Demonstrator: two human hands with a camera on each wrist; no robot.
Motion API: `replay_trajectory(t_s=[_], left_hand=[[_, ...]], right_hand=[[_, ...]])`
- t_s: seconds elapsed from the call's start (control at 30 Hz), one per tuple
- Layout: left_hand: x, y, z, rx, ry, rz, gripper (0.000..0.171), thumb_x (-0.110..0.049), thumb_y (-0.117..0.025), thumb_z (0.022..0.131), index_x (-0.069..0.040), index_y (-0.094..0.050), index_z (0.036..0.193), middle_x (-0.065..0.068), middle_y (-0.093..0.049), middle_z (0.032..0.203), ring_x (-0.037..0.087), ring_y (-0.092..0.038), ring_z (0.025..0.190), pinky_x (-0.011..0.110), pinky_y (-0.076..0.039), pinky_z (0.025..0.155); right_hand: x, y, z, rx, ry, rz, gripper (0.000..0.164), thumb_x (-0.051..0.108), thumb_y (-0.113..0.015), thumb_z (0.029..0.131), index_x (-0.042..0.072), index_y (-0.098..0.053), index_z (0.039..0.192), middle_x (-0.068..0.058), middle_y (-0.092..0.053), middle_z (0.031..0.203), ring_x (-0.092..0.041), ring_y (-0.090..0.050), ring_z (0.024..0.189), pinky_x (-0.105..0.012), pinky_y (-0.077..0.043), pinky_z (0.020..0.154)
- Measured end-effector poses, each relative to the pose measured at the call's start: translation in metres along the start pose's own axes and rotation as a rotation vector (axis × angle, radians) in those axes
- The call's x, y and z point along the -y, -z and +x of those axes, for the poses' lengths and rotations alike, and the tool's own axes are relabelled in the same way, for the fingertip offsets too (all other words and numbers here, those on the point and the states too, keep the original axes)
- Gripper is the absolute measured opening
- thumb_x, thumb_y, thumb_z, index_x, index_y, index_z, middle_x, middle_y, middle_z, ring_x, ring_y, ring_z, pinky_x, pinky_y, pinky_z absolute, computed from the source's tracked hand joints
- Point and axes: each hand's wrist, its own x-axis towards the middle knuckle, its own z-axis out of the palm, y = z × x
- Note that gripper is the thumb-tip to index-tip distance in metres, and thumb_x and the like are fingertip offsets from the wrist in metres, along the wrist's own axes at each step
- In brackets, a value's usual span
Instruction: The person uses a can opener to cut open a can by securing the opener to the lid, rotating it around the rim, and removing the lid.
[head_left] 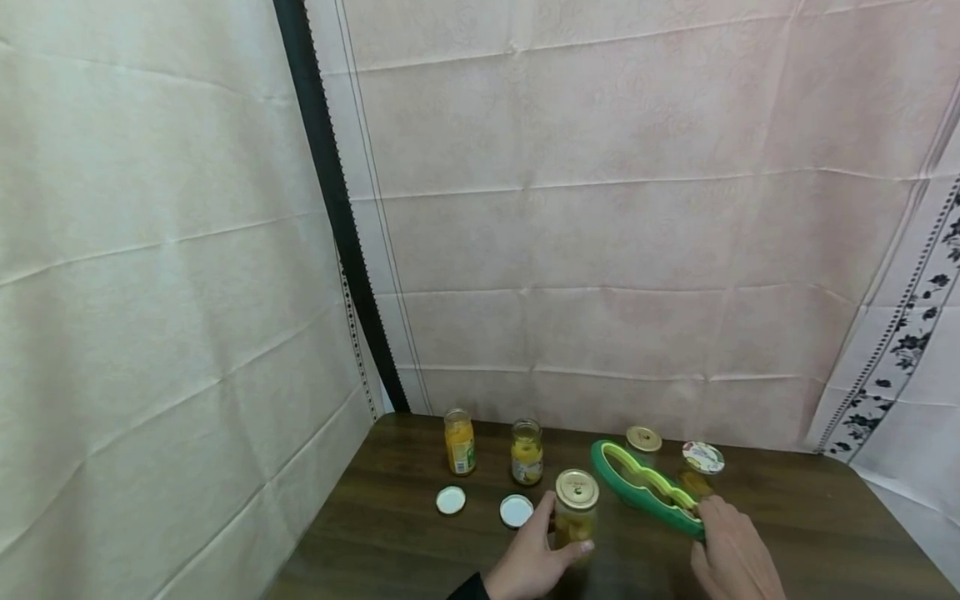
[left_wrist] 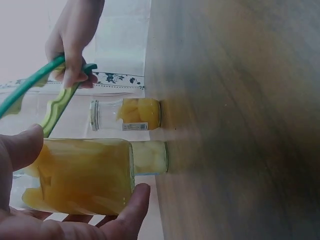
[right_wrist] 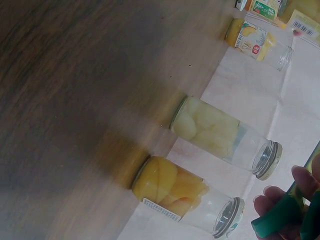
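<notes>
My left hand point(head_left: 528, 557) grips a lidded glass jar point(head_left: 576, 508) of yellow fruit pieces. Its gold lid faces up, and the left wrist view shows fingers and thumb around the glass. In my right hand point(head_left: 735, 546) is the handle end of a green jar opener point(head_left: 637, 497) with a wavy, lighter green inner edge. The opener points left, its far end close to the held jar's lid but seemingly apart from it. Behind the opener stands a gold-lidded jar point(right_wrist: 207, 127) of pale fruit, beside a jar point(right_wrist: 170, 185) of orange fruit with a patterned lid.
Two lidless jars stand back left: an orange-filled jar point(head_left: 460, 443) and a yellow-filled jar point(head_left: 527, 457). Before them lie two white-faced lids, a left lid point(head_left: 451, 500) and a right lid point(head_left: 517, 511). Cloth curtains point(head_left: 600, 250) border the dark wooden table point(head_left: 397, 517).
</notes>
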Motion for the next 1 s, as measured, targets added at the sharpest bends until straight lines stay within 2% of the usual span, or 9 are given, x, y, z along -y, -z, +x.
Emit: replay_trajectory(t_s=[0.13, 0.2, 0.37, 0.47, 0.57, 0.67, 0.77, 0.9, 1.0], left_hand=[[0.001, 0.0, -0.004, 0.019, -0.002, -0.009, 0.052, -0.033, -0.079, 0.099, -0.028, -0.05, 0.142, -0.005, -0.06, 0.139, 0.028, -0.062, 0.133, 0.054, -0.053, 0.108], [0.002, 0.0, -0.005, 0.021, -0.007, -0.013, 0.05, -0.032, -0.079, 0.1, -0.027, -0.051, 0.141, -0.006, -0.061, 0.137, 0.026, -0.062, 0.131, 0.053, -0.053, 0.107], [0.007, -0.002, -0.005, 0.008, -0.014, -0.006, 0.048, -0.03, -0.08, 0.099, -0.028, -0.053, 0.139, -0.007, -0.062, 0.135, 0.021, -0.062, 0.126, 0.051, -0.052, 0.105], [0.009, -0.003, -0.005, 0.018, -0.006, -0.016, 0.047, -0.031, -0.08, 0.099, -0.03, -0.054, 0.138, -0.008, -0.063, 0.132, 0.018, -0.062, 0.122, 0.05, -0.052, 0.102], [0.009, -0.004, -0.006, 0.034, -0.009, -0.033, 0.046, -0.03, -0.079, 0.099, -0.031, -0.054, 0.138, -0.008, -0.063, 0.131, 0.016, -0.061, 0.119, 0.048, -0.052, 0.099], [0.008, -0.006, -0.007, 0.046, -0.02, -0.042, 0.048, -0.028, -0.078, 0.1, -0.029, -0.054, 0.142, -0.005, -0.063, 0.134, 0.016, -0.061, 0.121, 0.046, -0.052, 0.1], [0.007, -0.008, -0.008, 0.045, -0.021, -0.04, 0.055, -0.027, -0.078, 0.1, -0.03, -0.052, 0.149, -0.004, -0.063, 0.139, 0.018, -0.062, 0.127, 0.045, -0.054, 0.103], [0.006, -0.014, -0.009, 0.027, -0.003, -0.05, 0.058, -0.027, -0.08, 0.098, -0.033, -0.052, 0.149, -0.006, -0.066, 0.135, 0.019, -0.063, 0.128, 0.047, -0.054, 0.105], [0.005, -0.017, -0.008, 0.018, 0.019, -0.076, 0.056, -0.026, -0.081, 0.098, -0.034, -0.054, 0.146, -0.007, -0.066, 0.132, 0.019, -0.063, 0.128, 0.053, -0.053, 0.108]], right_hand=[[-0.003, -0.004, -0.004, -0.105, 0.062, 0.001, 0.024, -0.005, -0.07, 0.073, 0.008, -0.061, 0.092, -0.002, -0.054, 0.083, -0.017, -0.05, 0.074, -0.039, -0.044, 0.066], [-0.004, -0.005, -0.005, -0.131, 0.078, -0.001, 0.025, -0.005, -0.07, 0.072, 0.009, -0.061, 0.091, -0.001, -0.054, 0.082, -0.017, -0.05, 0.073, -0.039, -0.043, 0.065], [0.003, 0.0, -0.004, -0.09, 0.064, -0.003, 0.026, -0.006, -0.071, 0.073, 0.009, -0.062, 0.092, -0.001, -0.056, 0.084, -0.017, -0.051, 0.075, -0.038, -0.044, 0.066], [0.012, 0.003, -0.004, -0.09, 0.092, -0.025, 0.029, -0.005, -0.074, 0.071, 0.01, -0.062, 0.092, 0.0, -0.057, 0.086, -0.016, -0.053, 0.078, -0.041, -0.047, 0.069], [0.023, 0.003, -0.004, -0.171, 0.172, -0.061, 0.031, -0.004, -0.078, 0.07, 0.014, -0.06, 0.088, 0.004, -0.055, 0.086, -0.014, -0.053, 0.08, -0.043, -0.049, 0.072], [0.035, 0.0, -0.002, -0.288, 0.27, -0.095, 0.031, 0.0, -0.081, 0.074, 0.017, -0.058, 0.085, 0.006, -0.054, 0.086, -0.013, -0.052, 0.08, -0.043, -0.049, 0.074], [0.043, -0.002, 0.001, -0.364, 0.359, -0.116, 0.028, 0.005, -0.08, 0.078, 0.018, -0.056, 0.085, 0.006, -0.054, 0.087, -0.015, -0.053, 0.079, -0.041, -0.049, 0.074], [0.05, -0.002, 0.002, -0.366, 0.411, -0.139, 0.027, 0.005, -0.076, 0.078, 0.019, -0.053, 0.083, 0.007, -0.051, 0.085, -0.014, -0.05, 0.076, -0.039, -0.047, 0.072], [0.052, -0.001, 0.001, -0.338, 0.415, -0.164, 0.032, 0.0, -0.075, 0.071, 0.021, -0.053, 0.083, 0.008, -0.052, 0.087, -0.012, -0.049, 0.078, -0.038, -0.048, 0.072]])
